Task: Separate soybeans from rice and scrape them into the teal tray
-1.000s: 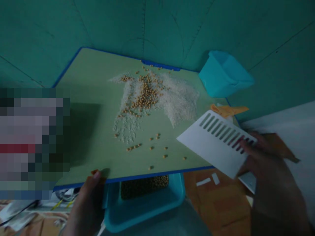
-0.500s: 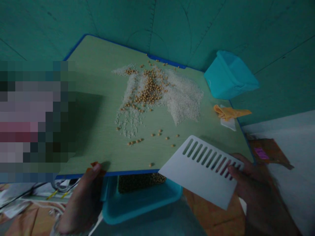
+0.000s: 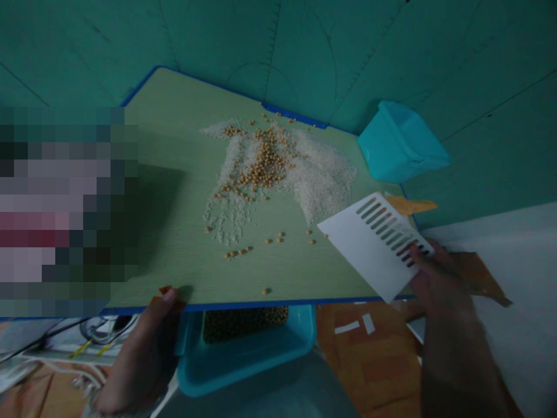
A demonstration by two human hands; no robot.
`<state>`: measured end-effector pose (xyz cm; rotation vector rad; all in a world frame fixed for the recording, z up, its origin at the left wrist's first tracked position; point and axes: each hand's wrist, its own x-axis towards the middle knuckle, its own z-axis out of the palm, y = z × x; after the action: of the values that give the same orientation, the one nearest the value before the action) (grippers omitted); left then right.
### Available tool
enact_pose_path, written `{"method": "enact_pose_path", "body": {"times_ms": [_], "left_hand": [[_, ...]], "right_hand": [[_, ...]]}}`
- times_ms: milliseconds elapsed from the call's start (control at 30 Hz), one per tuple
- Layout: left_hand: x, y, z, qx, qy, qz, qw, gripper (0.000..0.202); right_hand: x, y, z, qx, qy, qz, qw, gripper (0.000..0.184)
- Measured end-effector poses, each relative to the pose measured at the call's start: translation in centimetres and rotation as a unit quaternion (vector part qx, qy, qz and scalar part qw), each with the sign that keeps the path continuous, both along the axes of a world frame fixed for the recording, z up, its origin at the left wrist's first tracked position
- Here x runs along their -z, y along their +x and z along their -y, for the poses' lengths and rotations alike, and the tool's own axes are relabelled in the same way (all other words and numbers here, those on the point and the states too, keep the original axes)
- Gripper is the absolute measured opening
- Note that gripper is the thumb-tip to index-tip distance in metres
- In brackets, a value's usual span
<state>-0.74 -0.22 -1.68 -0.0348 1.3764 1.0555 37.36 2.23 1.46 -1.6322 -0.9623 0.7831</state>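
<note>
My right hand [image 3: 439, 273] is closed around the slotted end of a white flat scraper [image 3: 369, 261], held tilted over the right part of the table. Its far corner is close to a few loose soybeans. My left hand [image 3: 150, 337] is at the table's front edge, thumb pressed on a small orange piece [image 3: 165, 289]; its other fingers are hidden. White rice grains [image 3: 324, 174] and a heap of tan soybeans [image 3: 266, 159] lie spread together on the pale green table [image 3: 174, 232]. Several soybeans lie scattered nearer the front edge.
Below the front edge sits a teal bin [image 3: 248, 371] with dark and tan beans inside. Another teal container [image 3: 400, 145] stands at the back right, beside an orange cloth [image 3: 415, 205]. A blurred-out person is at the left. A green wall [image 3: 209, 35] rises behind the table.
My right hand has moved the scraper up and to the right, over the white item near the orange cloth. My left hand has stayed at the front edge.
</note>
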Motion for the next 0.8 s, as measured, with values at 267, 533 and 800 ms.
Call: {"method": "enact_pose_path", "body": {"times_ms": [267, 533, 800], "left_hand": [[0.1, 0.2, 0.1, 0.032, 0.034, -0.013, 0.999, 0.015], [0.3, 0.3, 0.0, -0.001, 0.073, -0.036, 0.997, 0.025], [0.7, 0.0, 0.1, -0.004, 0.067, -0.009, 0.998, 0.026]], "right_hand": [[-0.5, -2.1, 0.4, 0.056, -0.075, -0.099, 0.991, 0.029], [-0.7, -3.4, 1.6, -0.044, -0.137, -0.099, 0.985, 0.025], [-1.5, -5.6, 3.3, -0.06, -0.182, -0.089, 0.977, 0.016]]}}
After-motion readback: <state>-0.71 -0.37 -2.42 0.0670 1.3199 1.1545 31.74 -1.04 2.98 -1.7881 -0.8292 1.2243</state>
